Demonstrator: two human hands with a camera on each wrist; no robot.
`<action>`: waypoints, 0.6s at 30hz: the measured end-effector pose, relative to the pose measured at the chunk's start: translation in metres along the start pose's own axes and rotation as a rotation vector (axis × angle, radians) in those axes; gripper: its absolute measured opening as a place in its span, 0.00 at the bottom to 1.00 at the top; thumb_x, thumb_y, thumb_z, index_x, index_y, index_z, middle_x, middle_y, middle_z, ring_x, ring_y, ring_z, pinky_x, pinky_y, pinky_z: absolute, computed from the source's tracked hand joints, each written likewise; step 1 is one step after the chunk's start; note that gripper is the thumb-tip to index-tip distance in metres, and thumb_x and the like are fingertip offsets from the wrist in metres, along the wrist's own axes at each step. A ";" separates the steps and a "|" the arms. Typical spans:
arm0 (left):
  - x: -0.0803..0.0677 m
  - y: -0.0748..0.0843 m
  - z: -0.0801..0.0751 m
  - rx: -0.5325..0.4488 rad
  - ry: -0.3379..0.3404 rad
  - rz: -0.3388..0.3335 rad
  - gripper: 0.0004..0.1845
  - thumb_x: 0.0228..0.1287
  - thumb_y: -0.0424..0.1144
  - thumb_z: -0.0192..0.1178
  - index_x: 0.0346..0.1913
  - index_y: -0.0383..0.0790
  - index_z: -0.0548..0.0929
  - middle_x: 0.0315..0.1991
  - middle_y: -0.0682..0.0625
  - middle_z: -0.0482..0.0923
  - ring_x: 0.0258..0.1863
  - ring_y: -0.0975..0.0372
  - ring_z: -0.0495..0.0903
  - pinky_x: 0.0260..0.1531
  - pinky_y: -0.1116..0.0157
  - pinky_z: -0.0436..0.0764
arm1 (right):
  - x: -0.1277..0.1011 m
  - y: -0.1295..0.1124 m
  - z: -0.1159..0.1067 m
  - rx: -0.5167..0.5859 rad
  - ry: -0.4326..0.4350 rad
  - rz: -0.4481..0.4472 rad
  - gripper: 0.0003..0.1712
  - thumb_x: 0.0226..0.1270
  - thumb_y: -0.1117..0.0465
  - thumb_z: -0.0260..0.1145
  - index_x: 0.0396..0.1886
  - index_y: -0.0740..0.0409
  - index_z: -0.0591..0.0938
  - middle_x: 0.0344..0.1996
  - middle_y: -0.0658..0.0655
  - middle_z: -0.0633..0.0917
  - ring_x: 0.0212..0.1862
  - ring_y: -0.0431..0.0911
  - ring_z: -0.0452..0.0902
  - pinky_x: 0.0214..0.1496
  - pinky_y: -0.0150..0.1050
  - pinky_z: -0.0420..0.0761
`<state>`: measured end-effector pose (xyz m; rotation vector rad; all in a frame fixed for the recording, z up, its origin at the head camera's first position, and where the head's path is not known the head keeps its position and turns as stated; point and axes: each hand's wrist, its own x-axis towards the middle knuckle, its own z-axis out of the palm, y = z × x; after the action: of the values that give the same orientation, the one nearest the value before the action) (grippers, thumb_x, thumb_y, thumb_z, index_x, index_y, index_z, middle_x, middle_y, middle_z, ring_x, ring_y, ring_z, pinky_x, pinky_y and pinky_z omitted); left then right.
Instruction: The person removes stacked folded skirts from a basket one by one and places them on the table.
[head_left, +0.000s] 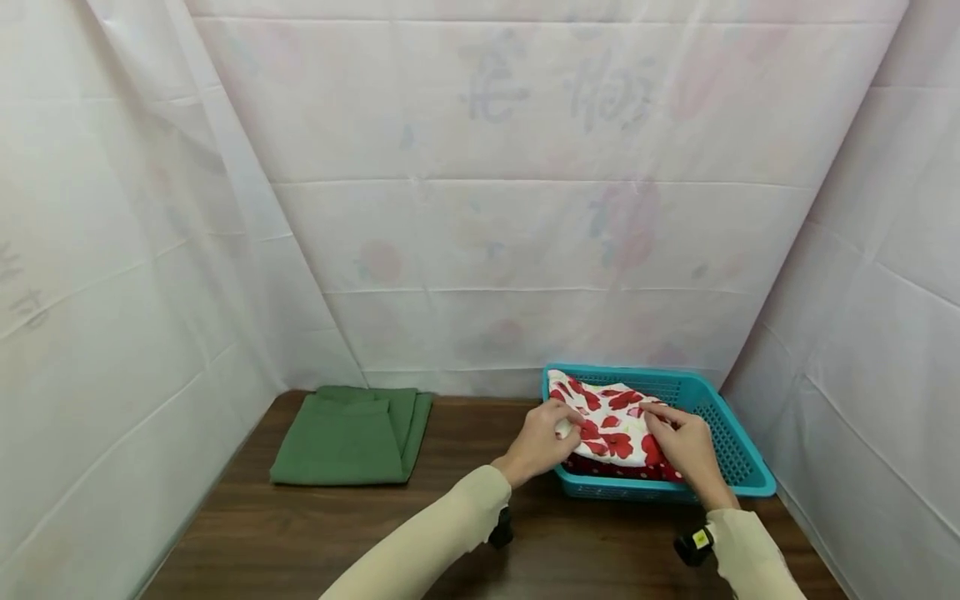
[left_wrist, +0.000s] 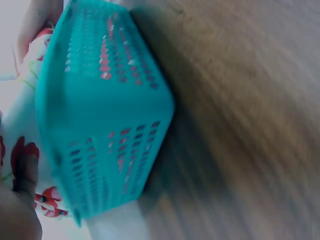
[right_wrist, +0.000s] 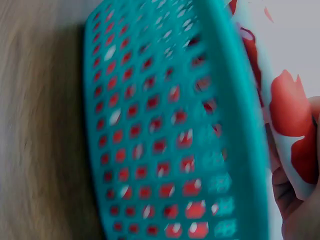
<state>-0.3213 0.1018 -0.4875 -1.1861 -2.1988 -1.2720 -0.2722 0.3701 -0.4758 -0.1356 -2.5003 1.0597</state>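
Observation:
A white cloth with red flowers (head_left: 617,442) lies folded in the left part of a teal plastic basket (head_left: 738,490). At the cloth's left edge, my left hand (head_left: 542,440) pinches it between thumb and fingers. My right hand (head_left: 686,450) grips its right side; in the right wrist view, curled fingers (right_wrist: 284,192) hold the cloth's edge. Under it sits a dark red cloth with pale dots (head_left: 622,468), partly hidden. Red also shows through the holes of the basket wall (right_wrist: 145,135) in the right wrist view.
A folded green cloth (head_left: 341,446) lies at the left of the dark wooden table (head_left: 300,542). Pale printed sheets (head_left: 480,275) hang behind the table and at both sides. The basket stands close to the back and right sheets.

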 end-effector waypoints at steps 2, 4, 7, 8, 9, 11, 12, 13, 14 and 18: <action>0.002 -0.002 -0.011 -0.013 0.050 0.041 0.06 0.70 0.32 0.61 0.43 0.37 0.88 0.44 0.47 0.83 0.37 0.62 0.80 0.36 0.75 0.78 | 0.002 -0.010 0.000 0.052 0.012 -0.015 0.21 0.75 0.44 0.65 0.59 0.48 0.88 0.24 0.60 0.85 0.19 0.46 0.64 0.20 0.38 0.67; 0.003 -0.003 -0.023 -0.036 0.113 0.071 0.06 0.70 0.32 0.62 0.43 0.37 0.88 0.44 0.48 0.84 0.37 0.62 0.81 0.36 0.73 0.79 | 0.004 -0.022 0.000 0.096 0.028 -0.044 0.22 0.75 0.44 0.65 0.59 0.48 0.88 0.15 0.56 0.79 0.13 0.46 0.59 0.17 0.39 0.65; 0.006 -0.003 -0.041 -0.062 0.224 0.106 0.05 0.68 0.32 0.64 0.42 0.37 0.88 0.43 0.48 0.85 0.40 0.61 0.84 0.39 0.70 0.83 | 0.009 -0.042 0.003 0.143 0.043 -0.097 0.21 0.75 0.46 0.66 0.60 0.49 0.88 0.09 0.52 0.73 0.10 0.44 0.55 0.15 0.38 0.64; 0.007 -0.004 -0.046 -0.063 0.260 0.116 0.05 0.67 0.31 0.65 0.42 0.37 0.88 0.43 0.48 0.86 0.41 0.60 0.85 0.41 0.68 0.84 | 0.011 -0.048 0.004 0.159 0.050 -0.109 0.20 0.74 0.46 0.66 0.59 0.48 0.88 0.09 0.51 0.74 0.10 0.42 0.54 0.16 0.38 0.65; 0.007 -0.004 -0.052 -0.062 0.291 0.121 0.05 0.66 0.31 0.66 0.42 0.38 0.88 0.42 0.48 0.86 0.42 0.60 0.86 0.41 0.67 0.84 | 0.014 -0.054 0.007 0.173 0.054 -0.123 0.20 0.74 0.46 0.67 0.59 0.48 0.88 0.10 0.50 0.75 0.10 0.42 0.54 0.16 0.37 0.65; 0.007 -0.006 -0.063 -0.056 0.340 0.123 0.05 0.64 0.29 0.67 0.41 0.37 0.88 0.41 0.47 0.87 0.42 0.57 0.86 0.42 0.64 0.85 | 0.017 -0.066 0.013 0.209 0.048 -0.144 0.19 0.74 0.47 0.67 0.59 0.48 0.88 0.14 0.49 0.79 0.10 0.42 0.54 0.16 0.37 0.65; 0.006 -0.006 -0.069 -0.050 0.357 0.121 0.05 0.63 0.28 0.67 0.41 0.36 0.88 0.41 0.46 0.87 0.42 0.56 0.86 0.42 0.62 0.85 | 0.018 -0.070 0.016 0.225 0.042 -0.155 0.19 0.73 0.48 0.68 0.58 0.48 0.88 0.14 0.50 0.79 0.10 0.42 0.54 0.16 0.37 0.65; 0.005 -0.007 -0.075 -0.048 0.370 0.119 0.05 0.62 0.27 0.68 0.41 0.35 0.88 0.40 0.44 0.87 0.42 0.54 0.86 0.43 0.60 0.85 | 0.020 -0.075 0.020 0.240 0.031 -0.162 0.19 0.73 0.48 0.68 0.58 0.47 0.88 0.14 0.51 0.79 0.10 0.42 0.55 0.16 0.37 0.65; 0.003 -0.007 -0.081 -0.047 0.382 0.117 0.06 0.61 0.25 0.68 0.41 0.34 0.88 0.40 0.43 0.86 0.41 0.52 0.86 0.43 0.58 0.85 | 0.021 -0.079 0.024 0.249 0.018 -0.172 0.19 0.73 0.48 0.69 0.58 0.47 0.88 0.13 0.52 0.78 0.09 0.43 0.56 0.15 0.37 0.65; -0.006 0.002 -0.107 -0.037 0.417 0.102 0.08 0.58 0.19 0.66 0.40 0.28 0.87 0.38 0.37 0.85 0.40 0.46 0.85 0.43 0.50 0.83 | 0.025 -0.095 0.042 0.249 -0.050 -0.203 0.21 0.73 0.47 0.69 0.60 0.46 0.87 0.09 0.54 0.72 0.09 0.46 0.59 0.15 0.36 0.66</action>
<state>-0.3282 0.0108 -0.4319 -0.9295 -1.7992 -1.3774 -0.3053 0.2818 -0.4264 0.2156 -2.3401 1.2872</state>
